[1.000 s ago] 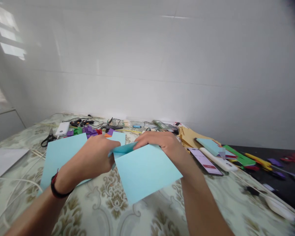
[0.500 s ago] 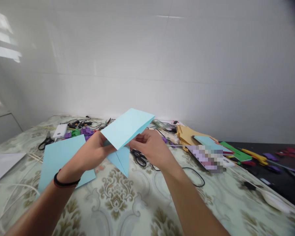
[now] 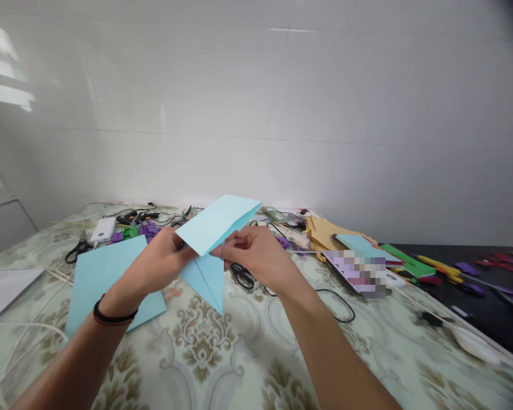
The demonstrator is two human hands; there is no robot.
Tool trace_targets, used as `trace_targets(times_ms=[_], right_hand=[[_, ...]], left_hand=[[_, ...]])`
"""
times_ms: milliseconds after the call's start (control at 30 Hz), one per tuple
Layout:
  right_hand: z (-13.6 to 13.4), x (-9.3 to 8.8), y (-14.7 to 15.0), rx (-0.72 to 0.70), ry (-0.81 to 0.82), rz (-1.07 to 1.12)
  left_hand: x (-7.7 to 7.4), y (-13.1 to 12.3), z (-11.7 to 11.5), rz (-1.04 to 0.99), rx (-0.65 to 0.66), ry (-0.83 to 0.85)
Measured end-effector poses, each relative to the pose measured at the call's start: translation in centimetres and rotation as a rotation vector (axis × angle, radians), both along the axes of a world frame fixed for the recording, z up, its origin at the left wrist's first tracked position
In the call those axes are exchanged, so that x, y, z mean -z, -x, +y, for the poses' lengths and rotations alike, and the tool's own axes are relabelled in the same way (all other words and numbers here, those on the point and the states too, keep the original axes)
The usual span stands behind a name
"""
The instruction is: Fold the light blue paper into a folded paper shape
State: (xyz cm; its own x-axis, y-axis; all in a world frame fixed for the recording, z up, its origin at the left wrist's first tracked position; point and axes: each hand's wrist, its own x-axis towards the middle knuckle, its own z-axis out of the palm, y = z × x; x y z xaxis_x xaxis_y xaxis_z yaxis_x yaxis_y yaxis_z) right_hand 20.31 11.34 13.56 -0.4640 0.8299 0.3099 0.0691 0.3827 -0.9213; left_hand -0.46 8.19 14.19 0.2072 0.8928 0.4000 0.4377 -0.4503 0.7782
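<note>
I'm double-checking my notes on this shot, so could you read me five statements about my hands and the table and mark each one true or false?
1. The left hand and the right hand are both at the folded blue paper. True.
2. The black wristband is on the right wrist. False: it is on the left one.
3. A blue sheet lies on the table, partly hidden by the left arm. True.
4. The tablecloth is plain. False: it is patterned.
5. The yellow-handled tool lies on the left side. False: it lies on the right.
</note>
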Motion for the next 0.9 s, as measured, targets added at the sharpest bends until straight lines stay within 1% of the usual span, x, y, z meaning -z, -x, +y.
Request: trace_targets(times_ms=[67,133,233,300,533,633,733,900], right_hand=[[-0.1,-0.1,0.1,-0.016,0.022,-0.017],[-0.3,-0.3,0.2,-0.026,0.046,-0.028],[-0.5,-0.6,0.2,-0.035,0.076,-0.037],[-0.6,-0.7,0.3,-0.041,0.087,-0.034],[-0.3,-0.2,0.7,-0.113,0.081,0.103],[-0.1,0.3,0.9,-0.091,0.101,0.145],[0.1,0.7,0.9,-0.052,0.115,0.128],[0.2,0.7,1.2,-0.071,0.163,0.169]], left_hand=[[-0.3,0.1,-0.1,0.008,-0.014,0.022],[-0.6,0.1,-0.3,-0.032,0.010,0.074],[-0.6,0.3,-0.3,-0.099,0.044,0.151],[-0.4,0.4,-0.1,-0.126,0.047,0.174],[-0.2,0.6,0.4,-0.171,0.029,0.142],[-0.2,0.5,0.3,-0.186,0.020,0.169],[-0.2,0.5,0.3,-0.183,0.024,0.203],[-0.2,0.4,0.5,-0.167,-0.004,0.164]])
